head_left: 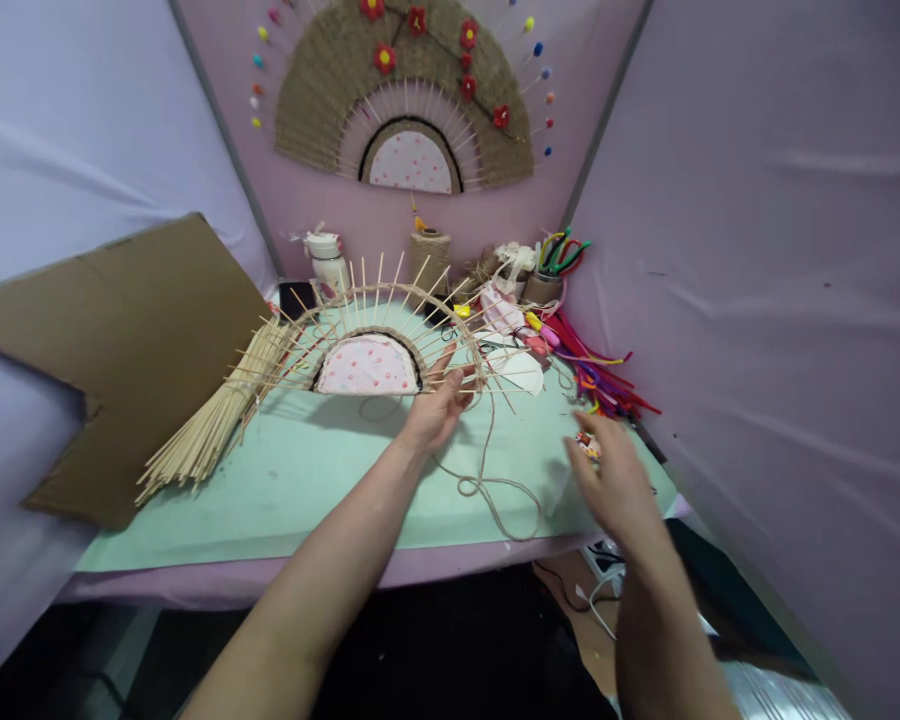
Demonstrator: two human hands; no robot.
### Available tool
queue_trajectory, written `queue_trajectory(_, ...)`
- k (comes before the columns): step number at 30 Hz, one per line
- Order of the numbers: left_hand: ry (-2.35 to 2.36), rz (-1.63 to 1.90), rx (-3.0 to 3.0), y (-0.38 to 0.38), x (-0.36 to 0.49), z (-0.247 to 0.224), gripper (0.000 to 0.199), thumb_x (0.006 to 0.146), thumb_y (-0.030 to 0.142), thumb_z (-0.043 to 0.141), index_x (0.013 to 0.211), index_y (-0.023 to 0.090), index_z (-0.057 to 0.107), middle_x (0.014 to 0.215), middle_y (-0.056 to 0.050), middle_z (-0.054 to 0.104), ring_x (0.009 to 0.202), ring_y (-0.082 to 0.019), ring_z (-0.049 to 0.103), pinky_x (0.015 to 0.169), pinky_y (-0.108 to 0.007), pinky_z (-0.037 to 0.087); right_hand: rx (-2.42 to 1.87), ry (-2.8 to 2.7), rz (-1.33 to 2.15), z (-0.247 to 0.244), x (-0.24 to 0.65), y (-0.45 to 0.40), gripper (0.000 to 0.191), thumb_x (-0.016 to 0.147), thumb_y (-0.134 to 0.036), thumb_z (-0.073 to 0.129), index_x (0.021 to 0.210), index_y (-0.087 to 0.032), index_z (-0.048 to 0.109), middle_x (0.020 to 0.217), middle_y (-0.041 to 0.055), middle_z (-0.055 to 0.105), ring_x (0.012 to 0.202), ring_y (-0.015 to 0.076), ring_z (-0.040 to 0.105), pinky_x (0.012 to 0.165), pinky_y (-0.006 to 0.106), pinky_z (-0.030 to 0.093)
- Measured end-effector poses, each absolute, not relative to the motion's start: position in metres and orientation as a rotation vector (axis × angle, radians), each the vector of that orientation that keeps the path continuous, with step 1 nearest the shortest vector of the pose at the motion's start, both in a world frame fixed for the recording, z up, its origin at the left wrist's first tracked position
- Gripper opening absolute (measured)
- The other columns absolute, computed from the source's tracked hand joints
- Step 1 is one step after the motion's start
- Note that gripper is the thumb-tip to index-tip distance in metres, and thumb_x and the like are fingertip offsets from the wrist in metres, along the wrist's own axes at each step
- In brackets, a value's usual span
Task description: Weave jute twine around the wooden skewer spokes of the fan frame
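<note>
My left hand (439, 405) is closed on the lower right end of a fan frame (369, 364), which has a dotted half-round centre, a dark braided rim and thin sticks spreading outward. Twine runs in an arc across the sticks, and a loose length of twine (487, 480) hangs down and loops on the green tabletop. Over the table's right side is my right hand (607, 465), with its fingers partly bent beside a small colourful round item (589, 446). Whether the fingers touch that item is unclear.
A bundle of sticks (221, 410) and a cardboard sheet (135, 340) are at left. Behind stand a white bottle (328, 262) and a twine spool (430, 258). Coloured pipe cleaners (600, 375) lie at right. A finished fan (405, 80) hangs on the back wall.
</note>
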State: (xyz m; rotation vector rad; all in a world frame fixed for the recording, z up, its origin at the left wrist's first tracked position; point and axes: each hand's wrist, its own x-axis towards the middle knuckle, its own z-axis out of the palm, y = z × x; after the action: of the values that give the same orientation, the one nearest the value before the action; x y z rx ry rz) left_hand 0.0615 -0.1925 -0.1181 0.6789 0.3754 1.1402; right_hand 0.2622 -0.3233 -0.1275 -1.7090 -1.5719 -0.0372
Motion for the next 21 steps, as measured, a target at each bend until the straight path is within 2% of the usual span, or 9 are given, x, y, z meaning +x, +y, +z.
queue_trajectory(3, 0.375, 1.151, 0.666, -0.194, 0.062, -0.117, 0.067, 0.077, 0.021, 0.075, 0.138, 0.031, 0.049, 0.097, -0.002, 0.072, 0.077, -0.011, 0.066, 0.072, -0.023, 0.045, -1.413, -1.454, 0.371, -0.129, 0.201, -0.3, 0.046, 0.086, -0.04, 0.06, 0.126, -0.02, 0.05, 0.118, 0.0134, 0.062, 0.106, 0.0241, 0.061, 0.092, 0.042, 0.05)
queue_trajectory(5, 0.373, 1.157, 0.664, -0.195, 0.061, -0.115, 0.067, 0.077, 0.02, 0.075, 0.138, 0.031, 0.048, 0.097, -0.002, 0.072, 0.076, -0.011, 0.066, 0.071, -0.023, 0.046, -1.346, -1.303, 0.496, -0.135, 0.171, -0.287, 0.045, 0.087, -0.038, 0.059, 0.128, -0.021, 0.049, 0.109, 0.0105, 0.066, 0.092, 0.0206, 0.065, 0.081, 0.037, 0.054)
queue_trajectory(8, 0.368, 1.159, 0.664, -0.196, 0.061, -0.114, 0.067, 0.077, 0.02, 0.075, 0.138, 0.031, 0.048, 0.095, -0.002, 0.071, 0.076, -0.011, 0.066, 0.071, -0.023, 0.047, -1.351, -1.304, 0.396, -0.142, 0.153, -0.277, 0.03, 0.092, -0.028, 0.049, 0.119, -0.021, 0.059, 0.099, 0.0079, 0.068, 0.085, 0.0187, 0.064, 0.08, 0.035, 0.052)
queue_trajectory(11, 0.372, 1.149, 0.678, -0.196, 0.061, -0.115, 0.067, 0.078, 0.022, 0.075, 0.138, 0.032, 0.047, 0.096, -0.002, 0.071, 0.077, -0.012, 0.066, 0.073, -0.024, 0.049, -1.35, -1.438, 0.228, -0.142, 0.155, -0.278, 0.029, 0.094, -0.022, 0.043, 0.113, -0.019, 0.064, 0.095, 0.0087, 0.067, 0.09, 0.0194, 0.063, 0.082, 0.034, 0.05)
queue_trajectory(14, 0.364, 1.132, 0.709, -0.195, 0.061, -0.118, 0.07, 0.077, 0.025, 0.076, 0.139, 0.033, 0.045, 0.099, -0.001, 0.07, 0.08, -0.014, 0.069, 0.076, -0.027, 0.05, -1.365, -1.554, 0.135, -0.135, 0.163, -0.282, 0.029, 0.096, -0.021, 0.041, 0.113, -0.018, 0.064, 0.091, 0.0081, 0.065, 0.087, 0.019, 0.061, 0.078, 0.032, 0.048)
queue_trajectory(21, 0.433, 1.148, 0.843, -0.192, 0.067, -0.124, 0.074, 0.073, 0.029, 0.078, 0.14, 0.027, 0.047, 0.095, -0.003, 0.073, 0.077, -0.016, 0.07, 0.084, -0.032, 0.049, -1.396, -1.621, -0.095, -0.109, 0.193, -0.279, 0.017, 0.095, -0.026, 0.048, 0.092, -0.019, 0.063, 0.084, 0.0057, 0.065, 0.078, 0.0177, 0.059, 0.073, 0.03, 0.045)
